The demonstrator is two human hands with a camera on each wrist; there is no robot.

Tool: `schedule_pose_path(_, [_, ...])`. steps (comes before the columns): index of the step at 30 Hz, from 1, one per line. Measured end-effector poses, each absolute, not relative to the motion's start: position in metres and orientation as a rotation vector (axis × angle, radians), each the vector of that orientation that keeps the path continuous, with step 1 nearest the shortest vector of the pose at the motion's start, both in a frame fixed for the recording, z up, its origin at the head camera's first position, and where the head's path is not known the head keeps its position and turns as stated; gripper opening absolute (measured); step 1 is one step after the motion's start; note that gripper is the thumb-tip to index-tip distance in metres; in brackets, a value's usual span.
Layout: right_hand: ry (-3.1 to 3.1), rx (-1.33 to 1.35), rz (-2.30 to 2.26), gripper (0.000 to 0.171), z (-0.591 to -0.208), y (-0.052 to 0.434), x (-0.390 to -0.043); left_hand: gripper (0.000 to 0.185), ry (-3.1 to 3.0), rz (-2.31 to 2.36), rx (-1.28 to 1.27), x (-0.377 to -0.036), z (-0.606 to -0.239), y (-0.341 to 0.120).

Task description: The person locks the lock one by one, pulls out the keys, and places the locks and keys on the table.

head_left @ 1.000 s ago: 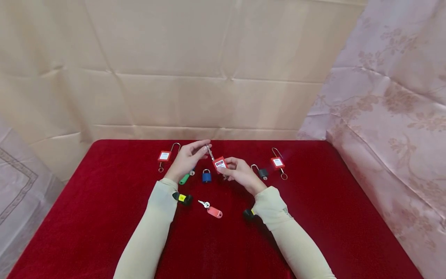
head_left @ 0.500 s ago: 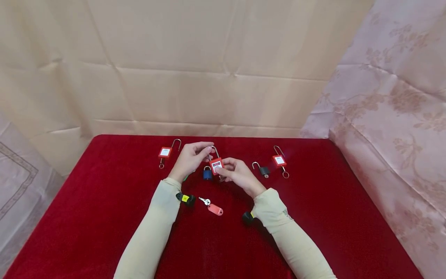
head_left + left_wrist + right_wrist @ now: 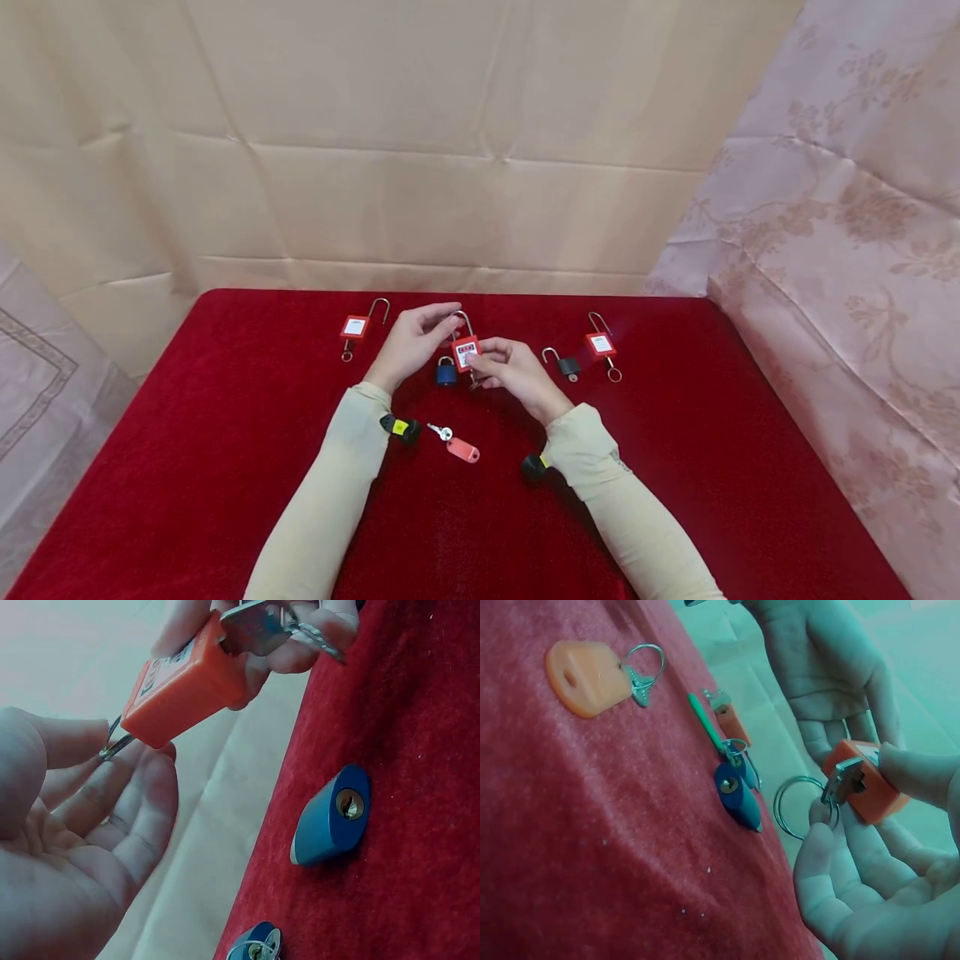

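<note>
A red padlock [image 3: 466,351] with a white label is held above the red table [image 3: 225,467], between both hands. My right hand [image 3: 483,363] grips its body, and its fingers [image 3: 832,847] are at the key [image 3: 844,780] in the bottom of the red padlock [image 3: 877,796], where a key ring [image 3: 795,804] hangs. My left hand [image 3: 448,322] pinches the steel shackle [image 3: 112,746] between thumb and fingertips [image 3: 154,761], just past the red padlock [image 3: 184,686]. Under the hands lies a blue padlock [image 3: 446,372].
A key with a pink tag [image 3: 462,451] lies in front of the wrists. Another red padlock [image 3: 355,327] lies at the far left, and a black padlock [image 3: 567,366] and a third red one [image 3: 601,343] at the right. A green key tag [image 3: 705,724] lies beside the blue padlock [image 3: 739,795].
The held padlock has turned from tilted to nearly upright and come down a little. My left fingers have closed in on its shackle, and the hands are now closer together.
</note>
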State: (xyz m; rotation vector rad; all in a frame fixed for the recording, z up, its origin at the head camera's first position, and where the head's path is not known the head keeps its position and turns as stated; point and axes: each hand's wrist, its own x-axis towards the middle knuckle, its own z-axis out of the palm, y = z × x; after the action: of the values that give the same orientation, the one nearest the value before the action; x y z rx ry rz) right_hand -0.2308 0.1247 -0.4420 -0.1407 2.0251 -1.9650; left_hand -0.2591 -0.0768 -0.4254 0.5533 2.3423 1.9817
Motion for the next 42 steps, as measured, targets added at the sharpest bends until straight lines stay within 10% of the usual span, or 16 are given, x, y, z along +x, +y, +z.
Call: schedule_pose_path(42, [1.999, -0.041, -1.887, 0.013, -0.444, 0.13, -0.231, 0.033, 2.461, 1.801, 0.399, -0.253, -0.422, -0.065])
